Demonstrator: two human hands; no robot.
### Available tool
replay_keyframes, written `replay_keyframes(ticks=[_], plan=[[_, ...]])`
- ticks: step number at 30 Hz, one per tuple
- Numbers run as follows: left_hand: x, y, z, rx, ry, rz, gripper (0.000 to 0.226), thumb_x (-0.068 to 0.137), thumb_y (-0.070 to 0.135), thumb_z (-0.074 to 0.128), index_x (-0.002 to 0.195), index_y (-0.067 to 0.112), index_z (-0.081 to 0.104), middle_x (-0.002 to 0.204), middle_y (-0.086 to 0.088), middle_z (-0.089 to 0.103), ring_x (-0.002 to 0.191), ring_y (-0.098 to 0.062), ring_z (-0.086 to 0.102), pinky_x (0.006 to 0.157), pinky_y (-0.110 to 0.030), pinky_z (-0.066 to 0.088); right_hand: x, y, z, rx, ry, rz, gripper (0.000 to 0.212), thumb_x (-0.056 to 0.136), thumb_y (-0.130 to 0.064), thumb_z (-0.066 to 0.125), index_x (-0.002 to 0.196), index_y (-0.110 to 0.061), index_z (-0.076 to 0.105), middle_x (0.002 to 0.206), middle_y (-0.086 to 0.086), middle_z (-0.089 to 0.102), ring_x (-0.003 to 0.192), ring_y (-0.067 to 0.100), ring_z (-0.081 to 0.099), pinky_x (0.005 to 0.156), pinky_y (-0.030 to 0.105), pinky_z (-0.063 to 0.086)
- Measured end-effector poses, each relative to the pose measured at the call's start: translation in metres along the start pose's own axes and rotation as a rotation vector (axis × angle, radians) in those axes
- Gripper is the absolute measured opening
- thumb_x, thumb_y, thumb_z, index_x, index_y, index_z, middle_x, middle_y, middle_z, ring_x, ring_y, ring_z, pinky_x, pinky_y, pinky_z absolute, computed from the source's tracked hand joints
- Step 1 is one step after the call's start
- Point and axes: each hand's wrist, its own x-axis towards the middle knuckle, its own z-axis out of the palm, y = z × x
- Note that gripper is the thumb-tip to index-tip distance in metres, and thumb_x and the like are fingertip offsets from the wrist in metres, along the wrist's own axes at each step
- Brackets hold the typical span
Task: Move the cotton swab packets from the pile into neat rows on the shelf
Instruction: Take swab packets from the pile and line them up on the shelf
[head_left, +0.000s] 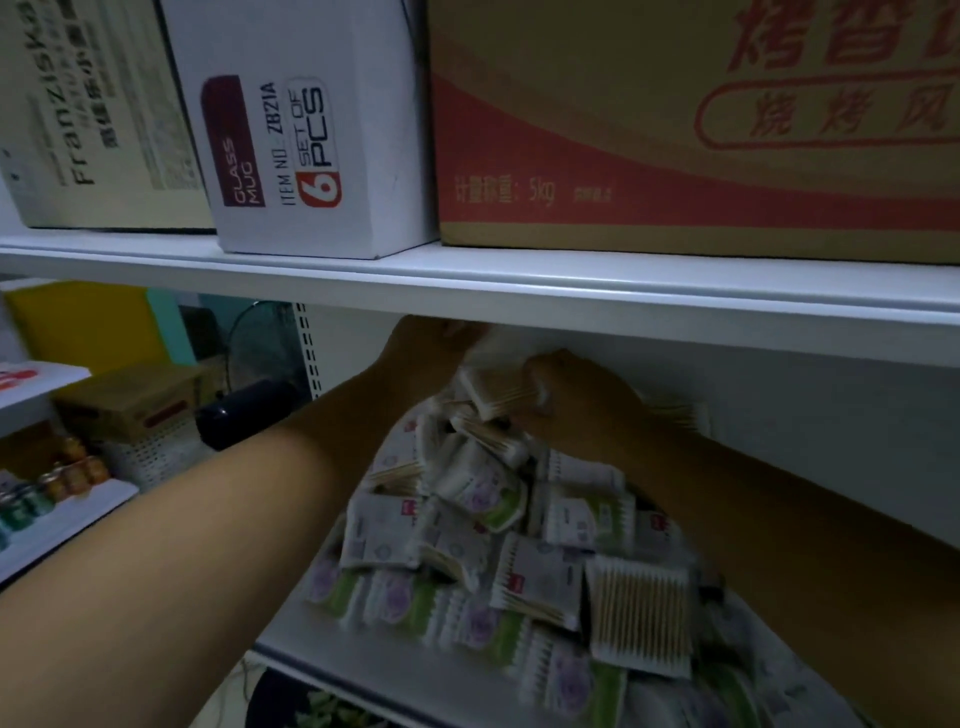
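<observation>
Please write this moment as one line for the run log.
left hand: deep under upper shelf, grip unclear | right hand: grips packet | pile: loose on lower shelf

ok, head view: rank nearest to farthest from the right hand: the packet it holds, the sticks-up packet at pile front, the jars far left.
1. Held packet, gripped by the right hand, at the back.
2. Sticks-up packet, front, lower right.
3. Jars, far left, well off to the side.
</observation>
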Motion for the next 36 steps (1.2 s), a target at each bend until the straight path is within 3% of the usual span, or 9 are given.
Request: replay_keyframes(ticks=[2, 8, 11, 15, 21, 24, 28, 31, 36], plan=[[-0.007, -0.006, -0.015, -0.302, 0.047, -0.072, 0.007, 0.092, 0.027, 0.059, 0.099, 0.025, 0.060, 0.108, -0.004, 0.065, 0.090, -0.013, 0.065, 0.075, -0.027, 0.058, 0.005, -0.007, 0.003, -0.035, -0.018, 0.010, 0.046, 0.081, -0.035, 0.066, 0.120, -0.014, 0.054, 0.120, 0.010, 0.052, 0.106, 0.028, 0.052, 0.087, 0.036, 0.046], [-0.036, -0.034, -0.051, -1.229, -0.030, -0.437, 0.015, 0.096, 0.021, 0.052, 0.102, 0.009, 0.058, 0.092, -0.017, 0.069, 0.074, -0.028, 0.072, 0.065, -0.038, 0.060, 0.018, -0.020, 0.002, -0.014, -0.016, 0.105, 0.025, 0.083, -0.015, 0.064, 0.107, -0.010, 0.063, 0.114, 0.013, 0.056, 0.104, 0.031, 0.055, 0.085, 0.034, 0.045], [-0.049, -0.043, -0.065, -1.462, -0.027, -0.524, 0.017, 0.093, 0.015, 0.050, 0.103, 0.003, 0.057, 0.091, -0.022, 0.069, 0.075, -0.035, 0.070, 0.066, -0.045, 0.060, 0.016, -0.025, 0.003, 0.040, -0.012, 0.143, 0.036, 0.084, -0.013, 0.065, 0.119, -0.008, 0.061, 0.123, 0.014, 0.055, 0.111, 0.032, 0.053, 0.092, 0.036, 0.043], [-0.066, -0.055, -0.077, -1.431, -0.100, -0.580, 0.017, 0.092, 0.015, 0.052, 0.099, 0.003, 0.062, 0.097, -0.019, 0.068, 0.088, -0.033, 0.065, 0.066, -0.039, 0.060, 0.017, -0.036, 0.005, 0.029, -0.033, 0.217, 0.043, 0.078, -0.023, 0.073, 0.118, -0.013, 0.060, 0.123, 0.012, 0.054, 0.111, 0.031, 0.052, 0.092, 0.039, 0.045], [-0.078, -0.068, -0.086, -1.318, -0.190, -0.469, 0.016, 0.089, 0.003, 0.051, 0.103, 0.006, 0.059, 0.090, -0.016, 0.073, 0.087, -0.033, 0.068, 0.075, -0.040, 0.059, 0.017, -0.053, 0.005, -0.071, 0.199, 0.288, 0.019, 0.093, -0.019, 0.054, 0.101, -0.004, 0.064, 0.105, 0.016, 0.063, 0.098, 0.034, 0.058, 0.077, 0.033, 0.040], [-0.080, -0.068, -0.080, -1.201, -0.195, -0.370, 0.010, 0.090, 0.007, 0.054, 0.091, 0.013, 0.061, 0.075, -0.004, 0.071, 0.069, -0.017, 0.067, 0.059, -0.024, 0.057, 0.010, -0.063, -0.009, 0.184, 0.299, 0.384, 0.020, 0.096, -0.015, 0.049, 0.089, -0.008, 0.066, 0.094, 0.007, 0.066, 0.085, 0.022, 0.059, 0.068, 0.025, 0.040], [-0.087, -0.067, -0.066, -1.291, -0.234, -0.347, 0.012, 0.085, 0.006, 0.058, 0.092, 0.015, 0.062, 0.076, 0.000, 0.072, 0.066, -0.010, 0.068, 0.054, -0.020, 0.053, -0.013, -0.068, -0.027, 0.753, 0.135, 0.626, 0.025, 0.092, -0.011, 0.055, 0.069, -0.014, 0.065, 0.077, 0.009, 0.066, 0.077, 0.024, 0.063, 0.071, 0.028, 0.052], [-0.092, -0.055, -0.055, -1.283, -0.351, -0.366, 0.029, 0.070, 0.004, 0.064, 0.099, 0.011, 0.064, 0.084, -0.003, 0.074, 0.074, -0.014, 0.071, 0.060, -0.021, 0.056, -0.045, -0.059, -0.037, 0.772, 0.062, 0.713, 0.026, 0.093, -0.018, 0.054, 0.070, -0.013, 0.064, 0.054, -0.003, 0.067, 0.056, 0.013, 0.064, 0.048, 0.019, 0.050], [-0.106, -0.018, -0.018, -1.111, -0.538, -0.427, 0.027, 0.081, -0.005, 0.058, 0.103, 0.009, 0.063, 0.091, -0.007, 0.075, 0.083, -0.021, 0.072, 0.064, -0.027, 0.059, -0.114, -0.032, -0.069, 0.972, -0.066, 0.729, 0.017, 0.090, -0.035, 0.057, 0.095, -0.020, 0.065, 0.080, -0.002, 0.073, 0.075, 0.013, 0.071, 0.061, 0.026, 0.056]])
